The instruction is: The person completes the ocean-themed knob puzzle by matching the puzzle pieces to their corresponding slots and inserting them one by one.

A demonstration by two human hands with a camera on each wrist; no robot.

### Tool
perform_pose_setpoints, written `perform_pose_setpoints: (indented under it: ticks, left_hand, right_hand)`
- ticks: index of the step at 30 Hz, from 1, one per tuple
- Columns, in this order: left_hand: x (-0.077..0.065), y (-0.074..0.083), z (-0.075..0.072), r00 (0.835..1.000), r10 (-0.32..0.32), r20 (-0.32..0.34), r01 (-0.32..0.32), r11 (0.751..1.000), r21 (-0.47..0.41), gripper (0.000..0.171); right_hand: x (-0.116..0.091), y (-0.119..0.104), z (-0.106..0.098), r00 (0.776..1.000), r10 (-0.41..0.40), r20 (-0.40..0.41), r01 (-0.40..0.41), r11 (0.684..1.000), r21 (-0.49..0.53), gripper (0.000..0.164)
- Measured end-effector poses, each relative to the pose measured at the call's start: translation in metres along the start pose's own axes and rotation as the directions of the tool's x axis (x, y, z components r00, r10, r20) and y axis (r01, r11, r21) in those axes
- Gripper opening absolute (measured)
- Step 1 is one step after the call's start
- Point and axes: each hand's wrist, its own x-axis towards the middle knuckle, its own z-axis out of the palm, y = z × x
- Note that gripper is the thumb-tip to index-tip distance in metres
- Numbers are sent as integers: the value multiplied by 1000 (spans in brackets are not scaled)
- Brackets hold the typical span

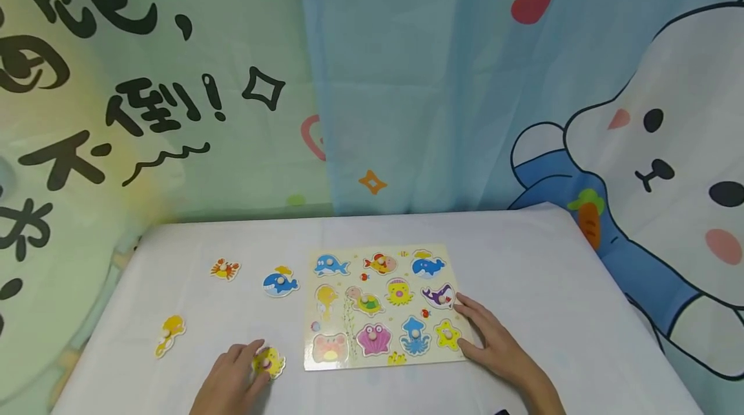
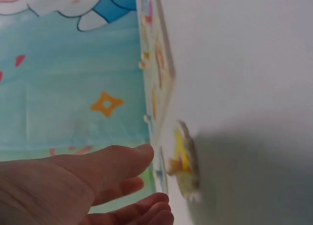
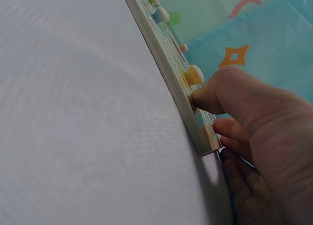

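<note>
A wooden knobbed puzzle board with sea animal pictures lies on the white table. My right hand holds its right edge. In the right wrist view the thumb lies on the board's top near the corner, other fingers along its side. Left of the board, my left hand is around a yellow puzzle piece with its fingers parted. The left wrist view shows a gap between the thumb and that piece, whose knob faces the hand.
Several loose pieces lie left of the board: a blue whale, a red crab and a yellow seahorse-like piece. The board's pink crab slot and yellow slot hold no knobbed pieces. A printed curtain hangs behind the table.
</note>
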Motion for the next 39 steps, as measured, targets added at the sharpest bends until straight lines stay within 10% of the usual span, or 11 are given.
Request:
perform_pose_setpoints:
  ticks: [39]
  left_hand:
    - [11, -13, 4, 986, 161, -50, -164, 986, -41, 22]
  right_hand:
    - [1, -2, 0, 1000, -4, -15, 3, 1000, -13, 58]
